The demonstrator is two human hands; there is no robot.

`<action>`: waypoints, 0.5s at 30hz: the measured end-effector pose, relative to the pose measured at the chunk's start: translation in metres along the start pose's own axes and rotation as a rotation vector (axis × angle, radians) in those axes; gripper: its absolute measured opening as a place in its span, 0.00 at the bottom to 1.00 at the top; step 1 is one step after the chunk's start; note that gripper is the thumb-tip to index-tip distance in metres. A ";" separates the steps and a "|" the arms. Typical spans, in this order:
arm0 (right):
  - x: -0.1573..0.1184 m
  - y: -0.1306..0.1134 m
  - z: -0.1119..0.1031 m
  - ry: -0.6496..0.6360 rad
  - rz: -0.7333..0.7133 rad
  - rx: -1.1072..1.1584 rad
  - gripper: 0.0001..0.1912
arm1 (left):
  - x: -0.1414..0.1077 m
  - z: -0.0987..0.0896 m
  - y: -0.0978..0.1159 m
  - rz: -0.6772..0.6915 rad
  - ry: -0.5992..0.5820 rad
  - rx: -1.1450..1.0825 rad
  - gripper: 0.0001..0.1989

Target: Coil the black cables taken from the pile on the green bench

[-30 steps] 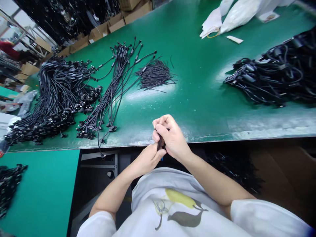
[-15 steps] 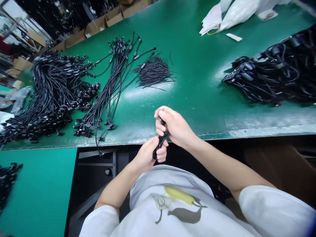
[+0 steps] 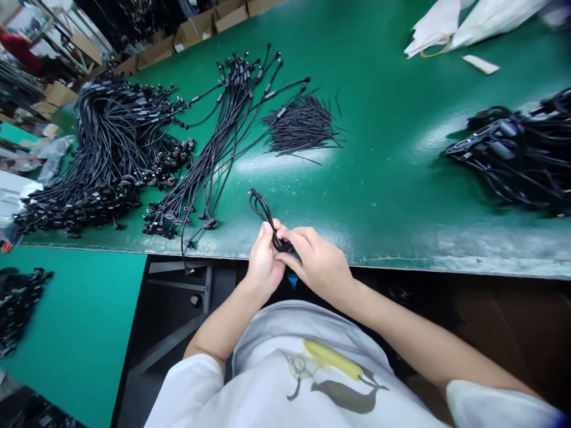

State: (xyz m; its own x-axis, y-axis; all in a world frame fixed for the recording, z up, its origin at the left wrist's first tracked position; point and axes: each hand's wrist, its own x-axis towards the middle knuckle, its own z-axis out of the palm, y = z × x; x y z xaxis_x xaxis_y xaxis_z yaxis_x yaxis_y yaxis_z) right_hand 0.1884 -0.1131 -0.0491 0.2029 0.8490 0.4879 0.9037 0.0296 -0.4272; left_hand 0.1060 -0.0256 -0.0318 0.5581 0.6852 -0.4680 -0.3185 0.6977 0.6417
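A folded black cable (image 3: pixel 261 205) is held between my two hands at the table's front edge, its looped end sticking up and away from me. My left hand (image 3: pixel 264 258) is closed around its middle. The fingers and thumb of my right hand (image 3: pixel 317 261) pinch the nearer end, where a dark part shows partly between the fingertips. Beyond my hands lies a pile of short black ties (image 3: pixel 301 125). To its left rests a loose bunch of black cables (image 3: pixel 214 142) with connectors at both ends.
A large heap of black cables (image 3: pixel 104 131) covers the left of the green table (image 3: pixel 379 196). Bundled black cables (image 3: pixel 513 148) lie at the right. White bags (image 3: pixel 482 24) and a white strip (image 3: pixel 480 64) are at the back right. Cardboard boxes (image 3: pixel 196 30) line the far edge.
The folded cable has turned so its loops now point up and away. My right hand has come down beside my left, onto the nearer end. The view has shifted somewhat.
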 end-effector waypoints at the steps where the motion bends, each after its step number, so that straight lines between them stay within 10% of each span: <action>1: -0.001 -0.003 0.009 0.034 0.018 -0.022 0.18 | 0.001 0.001 -0.001 0.009 0.022 0.003 0.12; 7: 0.005 -0.003 0.019 0.152 -0.232 -0.123 0.12 | 0.005 -0.002 0.001 -0.030 -0.033 -0.019 0.12; 15: 0.021 0.029 -0.026 -0.106 -0.614 0.067 0.20 | 0.007 -0.023 0.017 0.006 -0.163 0.311 0.16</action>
State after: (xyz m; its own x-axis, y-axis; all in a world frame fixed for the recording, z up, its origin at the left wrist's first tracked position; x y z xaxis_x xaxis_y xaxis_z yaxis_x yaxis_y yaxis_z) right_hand 0.2286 -0.1080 -0.0310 -0.3872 0.7144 0.5829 0.8174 0.5584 -0.1414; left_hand 0.0865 -0.0036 -0.0383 0.6797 0.6290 -0.3772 -0.0868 0.5796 0.8102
